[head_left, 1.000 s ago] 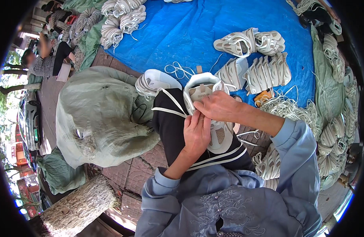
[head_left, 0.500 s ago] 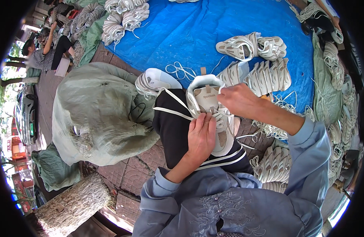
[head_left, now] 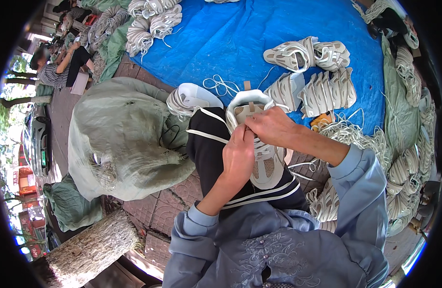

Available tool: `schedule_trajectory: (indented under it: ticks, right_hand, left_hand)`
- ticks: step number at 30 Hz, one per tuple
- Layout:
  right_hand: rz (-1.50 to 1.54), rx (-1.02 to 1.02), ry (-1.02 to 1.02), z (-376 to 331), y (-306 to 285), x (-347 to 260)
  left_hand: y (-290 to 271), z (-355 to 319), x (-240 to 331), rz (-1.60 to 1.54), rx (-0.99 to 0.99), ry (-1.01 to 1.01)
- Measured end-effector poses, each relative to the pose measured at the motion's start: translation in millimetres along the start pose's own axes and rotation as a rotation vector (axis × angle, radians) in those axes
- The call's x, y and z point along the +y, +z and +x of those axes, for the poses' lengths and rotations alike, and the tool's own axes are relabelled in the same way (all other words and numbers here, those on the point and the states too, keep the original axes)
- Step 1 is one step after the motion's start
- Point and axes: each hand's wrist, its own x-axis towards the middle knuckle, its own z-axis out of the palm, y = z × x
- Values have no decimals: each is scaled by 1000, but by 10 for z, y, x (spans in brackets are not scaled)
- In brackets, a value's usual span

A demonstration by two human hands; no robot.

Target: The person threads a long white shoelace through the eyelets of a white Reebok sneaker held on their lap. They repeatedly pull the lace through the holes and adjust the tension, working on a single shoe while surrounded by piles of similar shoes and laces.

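Note:
A beige and white sneaker [head_left: 268,178] rests on my lap, toe toward me and collar away. My left hand [head_left: 238,156] is closed in a pinch at the left edge of its lacing. Across the tongue, my right hand [head_left: 272,127] is closed too, its fingertips meeting those of the left. A flat white shoelace [head_left: 207,136] runs from the left side of the shoe over my dark-trousered knee. Both hands seem to pinch lace at the upper eyelets; the fingers cover the exact spot. Laced rows show below the hands.
Beyond my knees spreads a blue tarp [head_left: 206,43] with rows of sneakers [head_left: 329,91]. Loose white laces [head_left: 357,137] lie in a heap at right. A large grey-green sack [head_left: 120,139] stands at left, near a stone block [head_left: 93,245]. Another person [head_left: 62,69] sits far left.
My right hand has come left and nearer from the shoe's right collar, over the tongue. My left hand has shifted slightly up and left, its fingers now pinched together.

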Motion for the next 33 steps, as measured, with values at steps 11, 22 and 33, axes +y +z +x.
schedule_trajectory:
  ticks: [11,22,33]
  right_hand:
    - [-10,185,66,-164,103,-19]
    - [214,162,106,-35,96,136]
    - [-176,-79,-319,75,-347,96]
  left_hand:
    - [-11,226,-47,454,-120,380]
    - [-140,505,-54,632,-436,630]
    - [-1049,617,-834,896,-360,632]
